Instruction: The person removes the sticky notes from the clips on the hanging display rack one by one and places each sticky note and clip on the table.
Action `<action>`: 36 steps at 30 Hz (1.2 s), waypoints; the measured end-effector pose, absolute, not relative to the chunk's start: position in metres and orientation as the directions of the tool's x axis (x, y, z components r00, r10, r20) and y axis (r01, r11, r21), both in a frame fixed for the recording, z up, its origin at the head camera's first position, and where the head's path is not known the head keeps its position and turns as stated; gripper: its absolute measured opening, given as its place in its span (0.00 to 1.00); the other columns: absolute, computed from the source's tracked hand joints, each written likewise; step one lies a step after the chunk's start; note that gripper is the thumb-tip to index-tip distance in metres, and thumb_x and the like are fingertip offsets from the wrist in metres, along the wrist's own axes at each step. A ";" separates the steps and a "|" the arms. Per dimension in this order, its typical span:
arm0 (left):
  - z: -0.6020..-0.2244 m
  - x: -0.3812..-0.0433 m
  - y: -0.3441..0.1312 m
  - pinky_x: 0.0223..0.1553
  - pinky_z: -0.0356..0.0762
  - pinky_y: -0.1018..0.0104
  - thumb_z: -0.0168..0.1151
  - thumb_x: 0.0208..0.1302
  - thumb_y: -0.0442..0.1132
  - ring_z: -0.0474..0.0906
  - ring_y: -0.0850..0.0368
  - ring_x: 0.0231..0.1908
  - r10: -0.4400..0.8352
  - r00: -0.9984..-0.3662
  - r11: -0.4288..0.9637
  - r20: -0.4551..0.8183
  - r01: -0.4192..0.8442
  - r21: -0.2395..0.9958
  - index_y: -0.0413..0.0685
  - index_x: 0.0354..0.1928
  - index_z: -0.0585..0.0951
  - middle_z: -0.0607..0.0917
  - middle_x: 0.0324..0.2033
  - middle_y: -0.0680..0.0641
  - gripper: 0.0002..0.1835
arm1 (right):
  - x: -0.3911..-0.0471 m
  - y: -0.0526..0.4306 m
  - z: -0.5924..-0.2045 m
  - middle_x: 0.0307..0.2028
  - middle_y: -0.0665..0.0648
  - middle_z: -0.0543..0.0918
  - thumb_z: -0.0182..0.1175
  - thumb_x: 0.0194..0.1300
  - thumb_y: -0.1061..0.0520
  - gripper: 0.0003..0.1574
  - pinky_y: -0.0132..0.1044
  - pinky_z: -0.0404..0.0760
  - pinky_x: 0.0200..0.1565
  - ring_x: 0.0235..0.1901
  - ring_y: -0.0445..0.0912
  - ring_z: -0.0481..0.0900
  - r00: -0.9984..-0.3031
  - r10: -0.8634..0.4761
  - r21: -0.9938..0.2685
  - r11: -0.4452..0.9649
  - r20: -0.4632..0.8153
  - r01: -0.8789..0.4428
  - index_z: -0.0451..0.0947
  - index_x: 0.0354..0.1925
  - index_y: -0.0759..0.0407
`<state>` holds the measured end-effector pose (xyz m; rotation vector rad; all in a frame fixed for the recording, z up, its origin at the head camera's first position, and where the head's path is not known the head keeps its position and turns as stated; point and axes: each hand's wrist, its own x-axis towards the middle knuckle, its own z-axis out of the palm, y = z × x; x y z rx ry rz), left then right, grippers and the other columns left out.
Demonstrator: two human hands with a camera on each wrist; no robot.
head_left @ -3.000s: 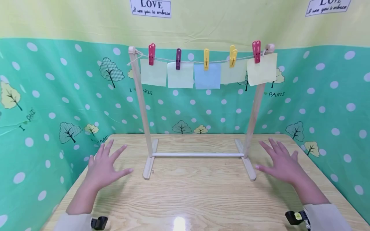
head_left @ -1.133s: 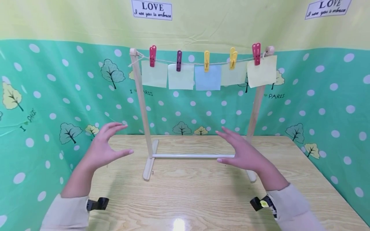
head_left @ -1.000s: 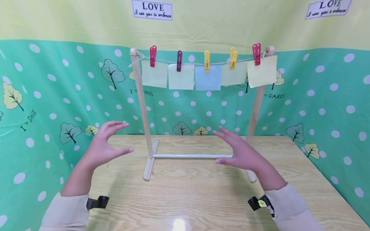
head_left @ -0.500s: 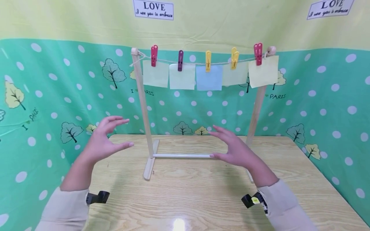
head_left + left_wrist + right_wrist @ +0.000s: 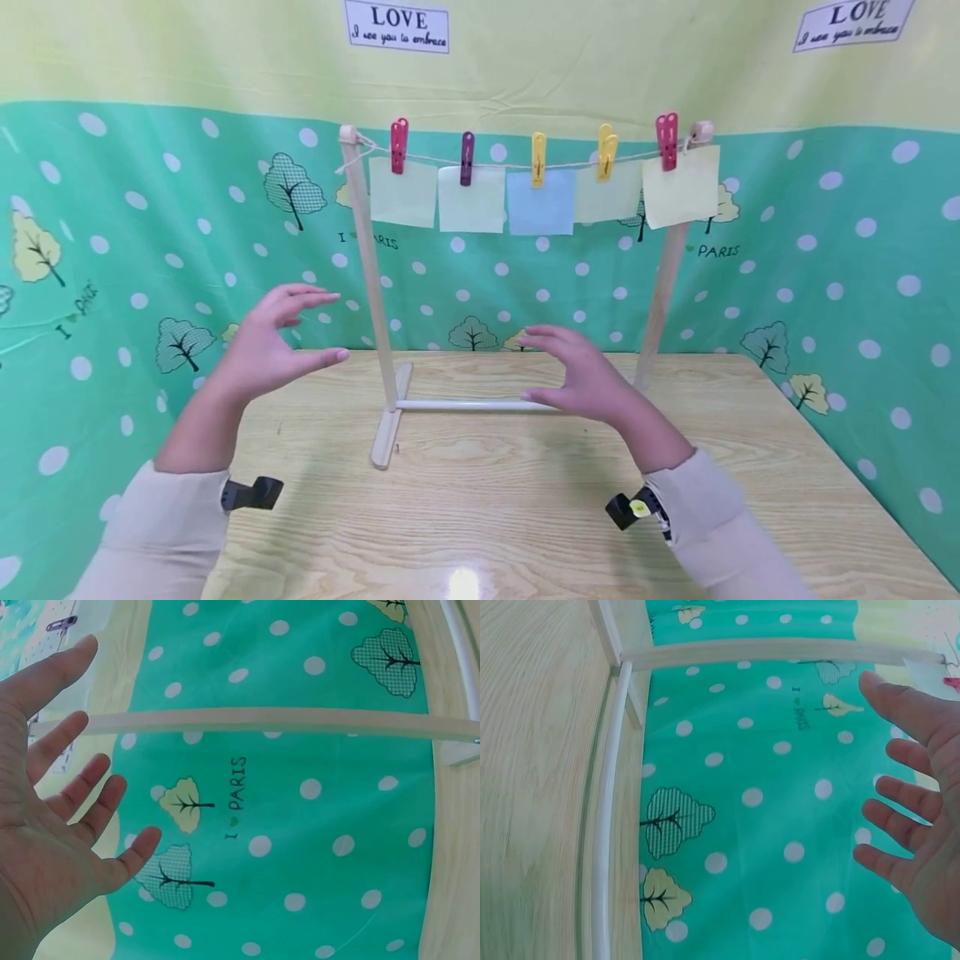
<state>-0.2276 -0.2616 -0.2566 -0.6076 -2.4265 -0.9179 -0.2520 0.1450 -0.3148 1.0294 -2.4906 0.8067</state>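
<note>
My left hand is raised over the table's left side, fingers spread and thumb apart, holding nothing. My right hand is in the air in front of the wooden rack's white crossbar, likewise holding nothing. On the rack, a string carries several paper squares, among them a blue one and a pale yellow one at the right end. Clothespins grip them: pink, purple and yellow ones among them. Both wrist views show loosely bent fingers, nothing in the palm.
The rack's left post and right post rise from feet on the light wooden table. My right hand hides the right foot. A green dotted curtain encloses the table at the back and both sides.
From low over the table's sides, both hands have risen. The right has moved left past the right post, and the left has come up near the left post. Papers and clothespins stay put.
</note>
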 end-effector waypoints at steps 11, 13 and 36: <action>-0.248 -0.229 -0.257 0.52 0.73 0.71 0.79 0.47 0.37 0.73 0.61 0.51 0.233 -0.797 0.673 0.558 0.546 0.499 0.49 0.60 0.78 0.77 0.54 0.49 0.35 | -0.257 0.119 -0.300 0.63 0.55 0.73 0.75 0.54 0.49 0.37 0.51 0.68 0.64 0.64 0.52 0.67 -0.646 -0.516 -0.374 0.537 0.563 -0.756 0.75 0.60 0.57; -0.245 -0.229 -0.256 0.51 0.72 0.75 0.79 0.48 0.36 0.74 0.60 0.51 0.238 -0.794 0.659 0.560 0.555 0.508 0.49 0.60 0.78 0.77 0.54 0.50 0.34 | -0.258 0.114 -0.297 0.63 0.55 0.73 0.75 0.54 0.49 0.37 0.50 0.68 0.65 0.64 0.52 0.68 -0.637 -0.507 -0.374 0.529 0.581 -0.762 0.75 0.60 0.57; -0.204 -0.232 -0.243 0.51 0.75 0.76 0.76 0.49 0.29 0.75 0.61 0.50 0.262 -0.741 0.503 0.618 0.651 0.568 0.43 0.55 0.82 0.80 0.51 0.49 0.27 | -0.274 0.069 -0.276 0.52 0.53 0.80 0.70 0.60 0.53 0.27 0.38 0.78 0.56 0.52 0.47 0.76 -0.634 -0.343 -0.521 0.370 0.693 -0.769 0.78 0.56 0.58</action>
